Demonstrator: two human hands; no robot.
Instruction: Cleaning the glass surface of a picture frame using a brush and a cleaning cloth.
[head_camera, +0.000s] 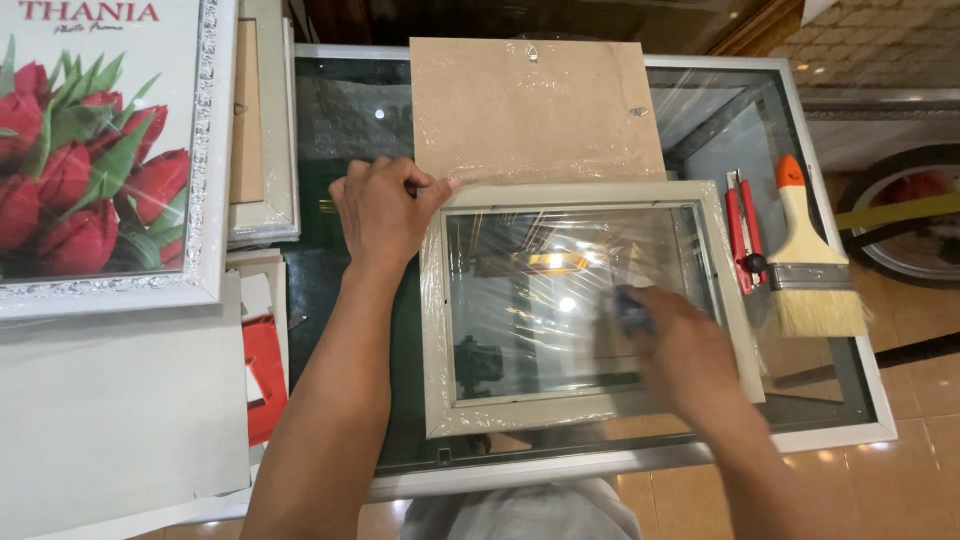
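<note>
Fingers of the right hand (690, 355) curl around a small blue thing (632, 308), too blurred to name, and press it onto the glass pane (540, 300) of the picture frame (585, 300); the grip looks closed on it. The left hand (385, 205) lies flat and spread at the frame's upper left corner, fingertips on the rim, pinching nothing. The frame lies flat on the glass worktop (850, 400), a pale rectangular moulding under crinkled clear film. Glass on glass is slick, so I judge a hard stroke could skid the frame toward the near edge if the left hand lifts, and heavy pressure at mid-pane could crack it. Behind the frame a brown fibreboard backing (535, 105), matte with a small metal hanger, rests under loose film. Right of the frame lie a red utility knife (742, 230) and a wide paintbrush (810, 260) with an orange handle and pale bristles; a sweeping elbow could knock them. Left of the frame stands a silver-edged tulip print (100, 150).
</note>
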